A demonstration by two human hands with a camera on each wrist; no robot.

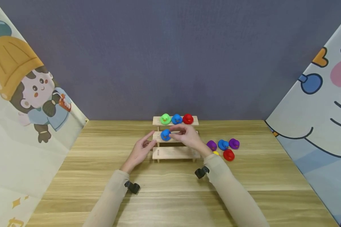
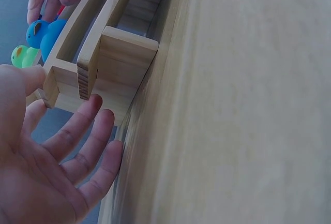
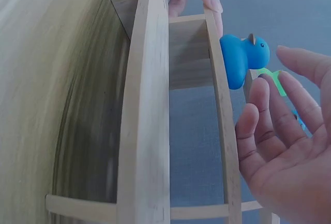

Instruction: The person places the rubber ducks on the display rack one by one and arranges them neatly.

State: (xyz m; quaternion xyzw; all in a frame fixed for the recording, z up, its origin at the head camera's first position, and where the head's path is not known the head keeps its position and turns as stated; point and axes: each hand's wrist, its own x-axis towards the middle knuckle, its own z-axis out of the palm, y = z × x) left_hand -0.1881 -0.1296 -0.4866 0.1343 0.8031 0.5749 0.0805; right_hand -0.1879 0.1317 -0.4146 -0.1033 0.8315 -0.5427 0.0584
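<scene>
Beige sleeves [image 1: 233, 189] sit closest, a small black wrist camera [image 1: 201, 172] strapped on each. Past them, both hands are at a three-tier wooden rack [image 1: 176, 153]. Left hand [image 1: 138, 153] is at the rack's left end, fingers spread, thumb up by the middle tier's corner, other fingers lower; cannot tell if it touches the wood. Right hand [image 1: 187, 137] is over the middle tier, thumb and fingers parted beside a blue rubber duck [image 1: 165, 135], not pinching it; right wrist view shows a slim gap between thumb and duck's head. Contact by its other fingertips: cannot tell. Duck sits upright on the middle tier, between the two hands, beak toward the person.

Beyond the hands, on the top tier, left to right: green duck [image 1: 165, 119], second blue duck [image 1: 176, 119], red duck [image 1: 188, 119]. To the right of the right hand, loose on the wood-grain tabletop [image 1: 170, 186]: purple duck [image 1: 211, 145], third blue duck [image 1: 223, 144], another purple duck [image 1: 234, 143], second red duck [image 1: 229, 155] nearer the person, plus something yellow [image 1: 215, 153] mostly hidden by the right wrist. Grey-blue panel [image 1: 170, 56] stands behind everything. Printed side panels: cartoon child [image 1: 37, 85] left of the left hand, white cartoon figure [image 1: 304, 113] right of the right hand.
</scene>
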